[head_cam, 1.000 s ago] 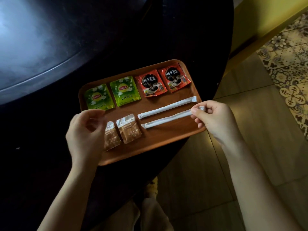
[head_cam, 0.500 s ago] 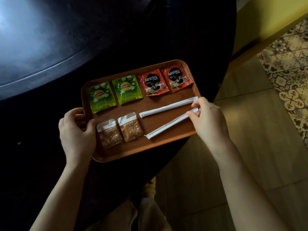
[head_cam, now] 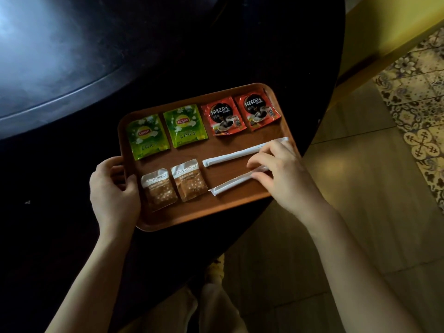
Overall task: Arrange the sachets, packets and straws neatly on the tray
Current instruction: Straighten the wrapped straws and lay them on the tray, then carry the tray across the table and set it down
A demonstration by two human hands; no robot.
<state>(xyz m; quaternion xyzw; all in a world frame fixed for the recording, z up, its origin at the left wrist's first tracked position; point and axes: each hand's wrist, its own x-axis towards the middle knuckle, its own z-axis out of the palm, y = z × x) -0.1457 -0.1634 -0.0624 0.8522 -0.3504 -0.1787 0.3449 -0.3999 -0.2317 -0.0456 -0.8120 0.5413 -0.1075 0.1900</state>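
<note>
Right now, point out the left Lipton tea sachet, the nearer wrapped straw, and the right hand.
left Lipton tea sachet (head_cam: 147, 137): head view, centre of its green face.
nearer wrapped straw (head_cam: 229, 185): head view, bare white wrapper left of the hand.
right hand (head_cam: 280, 173): head view, back of the hand.

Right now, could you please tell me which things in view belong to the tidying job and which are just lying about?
Job: tray, green tea packets, red coffee packets, brown sugar sachets, near straw, far straw.

Lying about: dark table, patterned floor tiles.
</note>
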